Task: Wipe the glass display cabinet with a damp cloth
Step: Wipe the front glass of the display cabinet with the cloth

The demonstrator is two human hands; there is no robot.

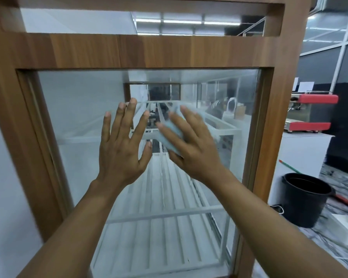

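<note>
Against the front pane of the one glass display cabinet point(169, 51), two hands lie flat. The left hand point(121, 151) is bare on the glass, its fingers point(120, 119) straight and spread. The right hand point(197, 153), fingers also straight, presses one pale blue cloth point(168, 137) to the pane. One black bucket point(303, 207) stands on the floor at right, its inside too dark to read.

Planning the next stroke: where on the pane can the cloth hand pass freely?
Free: pane left of the left hand up to the frame; the strip above both hands; right of the right hand. Crowded: centre, by the cloth.
</note>
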